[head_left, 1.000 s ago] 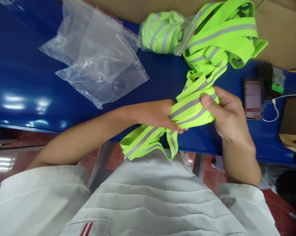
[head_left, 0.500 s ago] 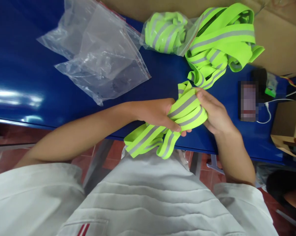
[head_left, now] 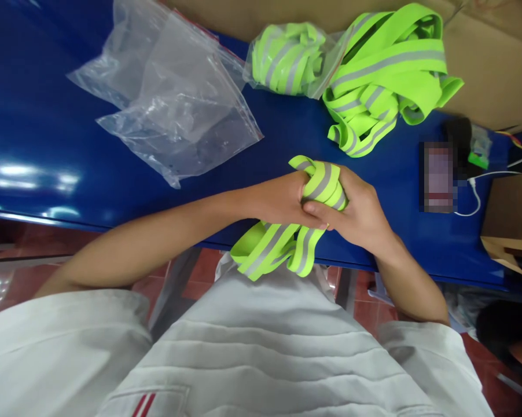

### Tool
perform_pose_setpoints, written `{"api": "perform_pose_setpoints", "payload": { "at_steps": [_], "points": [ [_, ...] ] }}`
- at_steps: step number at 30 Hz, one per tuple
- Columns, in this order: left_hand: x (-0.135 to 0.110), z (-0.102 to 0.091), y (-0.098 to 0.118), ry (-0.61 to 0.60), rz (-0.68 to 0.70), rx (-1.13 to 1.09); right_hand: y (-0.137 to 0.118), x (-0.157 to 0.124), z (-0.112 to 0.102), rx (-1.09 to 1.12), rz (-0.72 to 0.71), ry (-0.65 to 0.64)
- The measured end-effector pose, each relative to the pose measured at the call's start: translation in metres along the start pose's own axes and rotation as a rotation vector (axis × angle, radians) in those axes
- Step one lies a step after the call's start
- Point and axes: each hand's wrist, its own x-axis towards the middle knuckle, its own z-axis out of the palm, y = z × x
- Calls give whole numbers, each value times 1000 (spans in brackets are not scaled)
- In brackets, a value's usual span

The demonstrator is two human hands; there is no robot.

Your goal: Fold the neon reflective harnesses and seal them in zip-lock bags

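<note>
A neon yellow-green reflective strap (head_left: 324, 184) with a grey stripe is bunched in loops between my hands, over the table's front edge. My left hand (head_left: 287, 200) is closed on the bundle from the left, its thumb along the near side. From the right, my right hand (head_left: 359, 211) wraps round the same bundle, its thumb across the front by my left thumb. Loose loops of the strap hang below my hands toward my lap. Some fingers of both hands are hidden behind the bundle.
Clear plastic zip bags (head_left: 178, 98) lie on the blue table (head_left: 30, 116). Behind my hands are a bagged strap roll (head_left: 287, 61) and a loose strap pile (head_left: 386, 69). A blurred-out phone-like device (head_left: 438, 176), a white cable and a cardboard box (head_left: 510, 214) are at right.
My right hand has moved left and closed round the bundle, its thumb now across the front. The bundle is more tightly gathered, and its hanging loops have shifted slightly right.
</note>
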Motion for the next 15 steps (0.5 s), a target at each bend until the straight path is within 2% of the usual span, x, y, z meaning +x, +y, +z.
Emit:
{"api": "perform_pose_setpoints", "payload": {
  "at_steps": [5,8,11,15],
  "points": [
    [-3,5,2,-48,-280,-351,-6,2,-4,72,82,81],
    [-2,5,1,-33,-380,-434,-13,1,-7,95,128,146],
    [-2,3,-1,-51,-423,-432,-15,0,-10,116,160,187],
    [-3,-1,-1,-89,-389,-322,-13,1,-14,158,143,184]
  ]
}}
